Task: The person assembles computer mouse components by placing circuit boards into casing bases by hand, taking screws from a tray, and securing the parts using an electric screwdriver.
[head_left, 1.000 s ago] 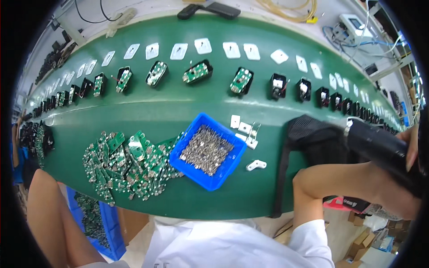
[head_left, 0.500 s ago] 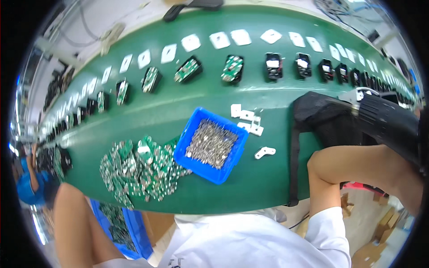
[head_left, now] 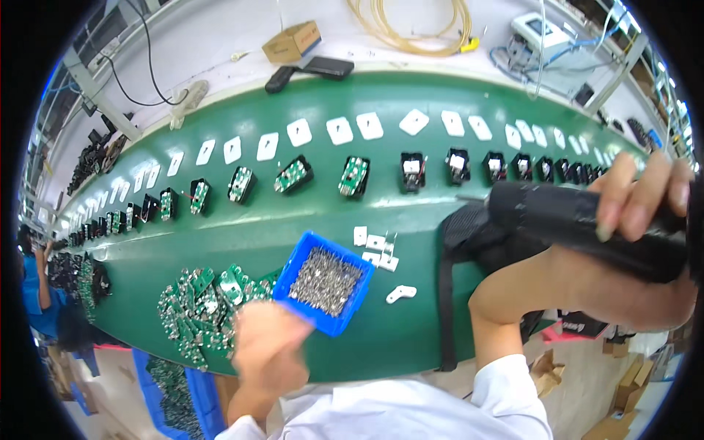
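Observation:
At the right, my right hand [head_left: 634,202] is wrapped round a thick black electric screwdriver [head_left: 543,213], whose thin bit points left. It is held high, close to the camera. My left hand [head_left: 271,341] is smeared by motion, over the near side of a pile of green circuit boards [head_left: 194,312] and beside the near left corner of a blue bin [head_left: 353,312]. Its fingers cannot be made out. Small metal screws [head_left: 326,282] fill the bin. Just right of it lie several small white plates [head_left: 375,242] and a bent white piece [head_left: 401,294].
Black housings [head_left: 356,177], some with green boards, stand in a curved row across the green table [head_left: 411,345]. Behind them runs a row of white plates [head_left: 299,132]. A black strap [head_left: 446,315] hangs at right. Below the left edge sits a blue crate [head_left: 204,396] of boards.
My left hand has come up from the lower left to the boards and bin. The right hand now shows round the screwdriver, which sits further left. The view has tilted up.

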The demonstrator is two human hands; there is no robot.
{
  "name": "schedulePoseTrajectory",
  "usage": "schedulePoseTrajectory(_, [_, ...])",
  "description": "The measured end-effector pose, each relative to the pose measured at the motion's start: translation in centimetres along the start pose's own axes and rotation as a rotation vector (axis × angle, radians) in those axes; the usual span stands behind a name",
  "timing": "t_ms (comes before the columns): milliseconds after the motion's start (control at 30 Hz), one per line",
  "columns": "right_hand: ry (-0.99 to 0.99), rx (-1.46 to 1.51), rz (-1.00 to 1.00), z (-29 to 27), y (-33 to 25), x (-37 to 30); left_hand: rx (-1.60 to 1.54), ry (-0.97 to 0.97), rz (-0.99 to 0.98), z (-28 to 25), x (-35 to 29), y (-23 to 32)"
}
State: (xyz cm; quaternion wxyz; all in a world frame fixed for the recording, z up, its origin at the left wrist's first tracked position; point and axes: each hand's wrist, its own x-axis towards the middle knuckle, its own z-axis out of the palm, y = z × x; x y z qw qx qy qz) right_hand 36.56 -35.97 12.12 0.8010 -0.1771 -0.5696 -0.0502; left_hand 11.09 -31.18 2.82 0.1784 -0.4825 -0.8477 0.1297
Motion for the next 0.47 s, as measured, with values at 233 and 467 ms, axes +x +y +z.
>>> schedulePoseTrajectory(233, [-0.11, 0.132, 0.074, 0.5, -1.6, 3.4, -0.786, 0.265, 1.535, 3.3, 2.3, 3.7])
schedulePoseTrajectory(467, [-0.115, 0.414, 0.165, -2.0, -2.8, 3.2, -0.956, 0.099, 1.492, 3.8, 2.7, 3.2])
